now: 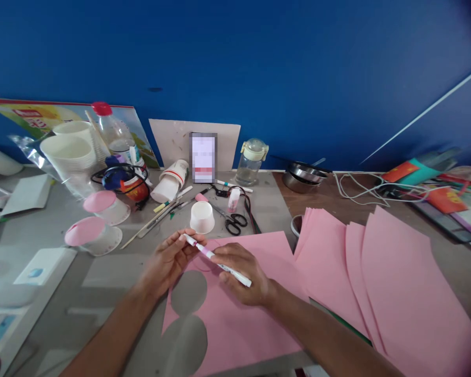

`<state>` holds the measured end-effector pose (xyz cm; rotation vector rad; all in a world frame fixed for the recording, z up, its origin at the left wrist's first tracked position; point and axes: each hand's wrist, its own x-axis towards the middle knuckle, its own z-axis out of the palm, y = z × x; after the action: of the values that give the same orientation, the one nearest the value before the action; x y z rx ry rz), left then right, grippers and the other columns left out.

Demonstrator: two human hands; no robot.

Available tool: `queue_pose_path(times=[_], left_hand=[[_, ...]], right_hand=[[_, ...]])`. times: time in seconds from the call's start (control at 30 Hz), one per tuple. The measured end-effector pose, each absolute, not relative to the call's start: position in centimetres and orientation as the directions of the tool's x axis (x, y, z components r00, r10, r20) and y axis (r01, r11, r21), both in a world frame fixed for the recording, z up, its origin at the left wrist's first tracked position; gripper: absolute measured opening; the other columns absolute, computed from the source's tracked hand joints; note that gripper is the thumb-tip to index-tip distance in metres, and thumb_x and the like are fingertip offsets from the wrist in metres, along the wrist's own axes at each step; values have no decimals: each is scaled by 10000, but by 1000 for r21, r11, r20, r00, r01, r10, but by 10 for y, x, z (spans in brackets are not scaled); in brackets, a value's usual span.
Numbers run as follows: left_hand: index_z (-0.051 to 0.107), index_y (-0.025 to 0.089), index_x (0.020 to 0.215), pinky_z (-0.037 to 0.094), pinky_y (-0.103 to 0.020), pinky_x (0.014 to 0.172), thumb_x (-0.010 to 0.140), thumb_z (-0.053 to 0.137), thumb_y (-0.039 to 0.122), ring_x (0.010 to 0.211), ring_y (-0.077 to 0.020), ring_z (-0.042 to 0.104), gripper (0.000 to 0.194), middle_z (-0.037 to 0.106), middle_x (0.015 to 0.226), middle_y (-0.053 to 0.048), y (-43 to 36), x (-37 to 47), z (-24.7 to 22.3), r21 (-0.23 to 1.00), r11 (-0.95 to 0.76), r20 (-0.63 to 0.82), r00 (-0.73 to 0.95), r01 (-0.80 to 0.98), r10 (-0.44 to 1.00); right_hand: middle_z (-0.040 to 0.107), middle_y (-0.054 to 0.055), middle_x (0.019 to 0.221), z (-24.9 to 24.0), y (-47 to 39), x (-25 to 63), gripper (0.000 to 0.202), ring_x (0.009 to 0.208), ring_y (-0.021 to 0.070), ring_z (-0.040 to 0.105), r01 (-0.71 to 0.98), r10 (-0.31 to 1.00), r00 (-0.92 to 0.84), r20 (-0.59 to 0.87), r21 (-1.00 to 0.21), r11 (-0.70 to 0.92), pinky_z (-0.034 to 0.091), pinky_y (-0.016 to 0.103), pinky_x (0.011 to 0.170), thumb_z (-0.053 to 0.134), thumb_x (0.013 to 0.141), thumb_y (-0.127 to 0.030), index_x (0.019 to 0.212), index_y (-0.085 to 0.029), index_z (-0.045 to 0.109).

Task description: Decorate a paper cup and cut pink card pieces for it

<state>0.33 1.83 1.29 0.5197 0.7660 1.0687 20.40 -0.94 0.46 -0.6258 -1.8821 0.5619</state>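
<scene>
My right hand [241, 272] grips a white marker [233, 274] with a pink band, its tip pointing up and left. Between the fingers of my left hand [172, 259] is the marker's white cap [189, 240], right at the tip; whether they touch I cannot tell. Both hands are over a pink paper sheet [255, 324] with two round holes along its left side. A faint drawn curve shows on the sheet, partly hidden by my right hand. Just beyond my hands stands a small white paper cup [202, 217].
Black-handled scissors [235, 224] and a small glue bottle [233, 200] lie beyond the sheet. Pink sheets [396, 283] are stacked at right. Two cups with pink tops [87, 232] stand at left, near stacked paper cups [68, 152]. A phone [203, 157] and glass jar [251, 161] stand behind.
</scene>
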Motion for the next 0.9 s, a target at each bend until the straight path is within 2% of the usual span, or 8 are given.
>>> queue_pose_path(times=[0.37,0.53,0.73,0.9], left_hand=[[666,159,975,505,-324,865,829,671,331,911,-210,690,225,757,903,-80,11,14,8,836,329,-233,259,-439,937],[619,179,1041,500,-363,867,883,592,371,955,-232,675,251,744,979,-87,6,13,4,890,287,-209,244,-354,947],[622,186,1049,479,-372,905,888,568,398,977,-236,658,272,733,986,-93,3,12,4,944,215,-158,228,-251,961],[656,183,1001,501,-341,824,855,589,435,878,-225,658,298,719,911,-75,1,11,4,966,203,-181,144,-158,973]], right_hand=[[674,107,1038,1,-10,205,328,964,208,639,240,640,-357,680,-596,767,520,372,822,495,868,-180,1186,-211,571],[682,62,821,-2,-9,202,307,811,189,637,238,594,-436,676,-550,800,504,364,782,453,865,-168,1154,-188,558],[669,50,796,0,-7,201,297,723,171,600,235,516,-460,723,-461,856,477,334,718,433,841,-133,1111,-179,546],[633,45,783,-3,-6,204,276,724,174,572,246,487,-517,703,-423,872,450,339,715,407,855,-152,1099,-186,533]])
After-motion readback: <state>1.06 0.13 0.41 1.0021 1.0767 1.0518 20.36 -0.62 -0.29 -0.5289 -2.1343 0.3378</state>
